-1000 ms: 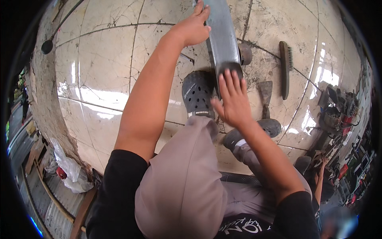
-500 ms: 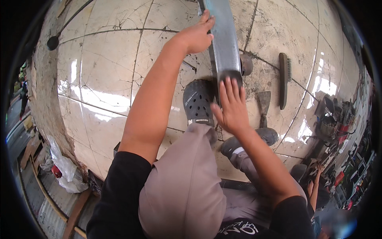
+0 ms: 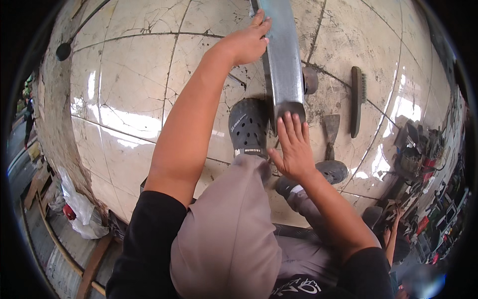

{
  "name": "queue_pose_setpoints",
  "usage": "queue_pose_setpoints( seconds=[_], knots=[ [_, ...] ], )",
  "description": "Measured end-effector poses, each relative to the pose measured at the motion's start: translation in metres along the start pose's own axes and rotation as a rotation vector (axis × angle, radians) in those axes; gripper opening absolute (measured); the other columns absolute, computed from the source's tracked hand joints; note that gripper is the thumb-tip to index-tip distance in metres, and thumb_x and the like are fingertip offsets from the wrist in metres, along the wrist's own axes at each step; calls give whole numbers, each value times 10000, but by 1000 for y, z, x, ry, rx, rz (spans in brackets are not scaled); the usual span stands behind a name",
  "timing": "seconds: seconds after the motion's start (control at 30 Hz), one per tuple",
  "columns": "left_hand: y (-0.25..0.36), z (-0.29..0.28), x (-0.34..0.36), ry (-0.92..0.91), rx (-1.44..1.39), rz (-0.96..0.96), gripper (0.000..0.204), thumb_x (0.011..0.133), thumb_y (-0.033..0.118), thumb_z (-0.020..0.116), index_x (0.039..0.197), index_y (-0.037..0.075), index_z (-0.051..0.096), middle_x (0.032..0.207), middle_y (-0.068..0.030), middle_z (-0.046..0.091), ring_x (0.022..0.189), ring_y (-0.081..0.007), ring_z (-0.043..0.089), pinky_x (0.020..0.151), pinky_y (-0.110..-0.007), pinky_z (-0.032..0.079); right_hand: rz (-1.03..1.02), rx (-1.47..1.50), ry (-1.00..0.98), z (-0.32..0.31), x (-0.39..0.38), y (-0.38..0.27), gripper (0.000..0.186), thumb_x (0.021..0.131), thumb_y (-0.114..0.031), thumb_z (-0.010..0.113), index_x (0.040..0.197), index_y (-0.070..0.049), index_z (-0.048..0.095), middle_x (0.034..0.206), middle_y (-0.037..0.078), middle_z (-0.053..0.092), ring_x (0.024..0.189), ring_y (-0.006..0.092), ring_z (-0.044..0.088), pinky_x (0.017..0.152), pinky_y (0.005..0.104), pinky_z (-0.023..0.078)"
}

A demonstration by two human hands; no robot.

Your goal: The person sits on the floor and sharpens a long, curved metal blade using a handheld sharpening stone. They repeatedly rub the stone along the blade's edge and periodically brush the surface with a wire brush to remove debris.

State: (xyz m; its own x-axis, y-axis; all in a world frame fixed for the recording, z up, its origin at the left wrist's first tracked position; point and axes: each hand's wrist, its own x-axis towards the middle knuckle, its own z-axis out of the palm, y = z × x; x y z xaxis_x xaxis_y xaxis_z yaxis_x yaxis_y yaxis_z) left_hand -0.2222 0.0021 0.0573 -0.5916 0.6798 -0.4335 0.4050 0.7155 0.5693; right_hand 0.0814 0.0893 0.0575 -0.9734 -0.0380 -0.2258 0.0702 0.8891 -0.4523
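Note:
A long grey metal bar [image 3: 283,55] runs from the top of the view toward me. My left hand [image 3: 248,41] holds its left edge near the top, fingers over the side. My right hand [image 3: 294,149] is open, fingers lying flat at the bar's near end over a blurred dark patch I cannot make out. A round rusty metal piece [image 3: 310,80] sits against the bar's right side. A scraper [image 3: 329,134] and a wooden-handled wire brush [image 3: 356,102] lie to the right. My grey clogs [image 3: 247,122] rest on the tiles either side of the near end.
Cracked tiled floor [image 3: 129,74] surrounds me. A dark rod [image 3: 87,25] lies upper left. Plastic sheeting [image 3: 79,209] and wooden strips [image 3: 62,254] are lower left. Piled tools and scrap [image 3: 416,159] line the right, where another person's arm [image 3: 396,224] shows.
My right hand has slid down toward me along the bar, the dark patch moving with it. My left hand stays on the edge. The whole view has shifted slightly.

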Motion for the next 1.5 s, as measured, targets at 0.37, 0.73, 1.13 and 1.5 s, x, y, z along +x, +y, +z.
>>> queue_pose_setpoints(
  seconds=[0.37,0.73,1.13,1.5],
  knots=[
    [-7,-4,-2,64,-103,114,571,1052,214,416,1585,119,232,1681,-76,51,1524,-284,185,1233,-399,237,29,-13,204,-15,89,4,683,997,-461,463,1493,2,392,1590,213,314,1486,404,253,1192,565,182],
    [2,-1,1,122,-69,100,608,1037,219,432,1588,113,198,1676,-72,97,1479,-320,296,1200,-415,296,49,-20,354,-22,136,20,669,993,-454,472,1486,-7,410,1580,209,336,1478,396,274,1189,563,192],
    [11,1,-1,69,-68,18,601,1041,216,366,1596,96,169,1687,-73,51,1534,-270,163,1229,-367,209,221,97,292,2,45,-5,684,979,-422,510,1486,22,392,1585,230,309,1479,407,265,1187,557,214],
    [11,7,4,83,-64,29,596,1047,170,334,1592,44,130,1682,-131,2,1539,-304,126,1230,-368,190,456,362,388,15,18,-22,714,971,-367,535,1495,67,320,1544,314,306,1450,478,268,1186,538,216]
  ],
)
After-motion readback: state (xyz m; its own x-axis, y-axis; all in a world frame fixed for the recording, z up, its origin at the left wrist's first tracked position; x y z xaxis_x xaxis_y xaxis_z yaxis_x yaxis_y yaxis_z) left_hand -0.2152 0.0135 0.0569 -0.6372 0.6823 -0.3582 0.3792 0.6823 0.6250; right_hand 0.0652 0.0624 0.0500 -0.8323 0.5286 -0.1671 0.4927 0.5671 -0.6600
